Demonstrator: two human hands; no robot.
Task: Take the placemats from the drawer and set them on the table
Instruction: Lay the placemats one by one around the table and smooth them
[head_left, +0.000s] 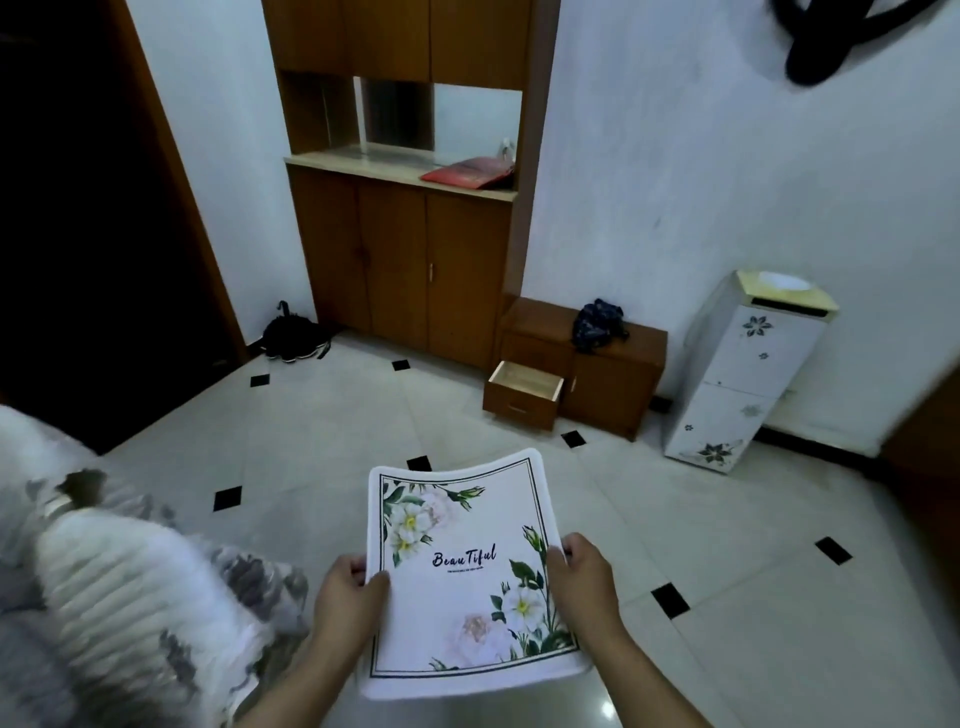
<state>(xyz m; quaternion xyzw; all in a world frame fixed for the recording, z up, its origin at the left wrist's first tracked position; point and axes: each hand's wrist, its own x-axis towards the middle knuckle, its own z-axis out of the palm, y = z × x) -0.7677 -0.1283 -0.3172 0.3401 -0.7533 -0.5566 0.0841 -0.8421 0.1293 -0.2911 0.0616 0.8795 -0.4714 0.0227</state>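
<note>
Held low in front of the body, the placemat (467, 582) is pinched at its 2 side edges: the left hand (348, 592) lays its thumb on the printed face with fingers curled under the left edge, and the right hand (584, 587) grips the right edge the same way. Both forearms reach forward, palms turned toward each other. The mat's far end bows upward, floral print facing up. Well beyond the hands, across the tiled floor (753, 545), the drawer (524, 392) of a low wooden cabinet (613, 374) stands pulled out. Left of the left hand lies blurred white and grey fabric (130, 597)
</note>
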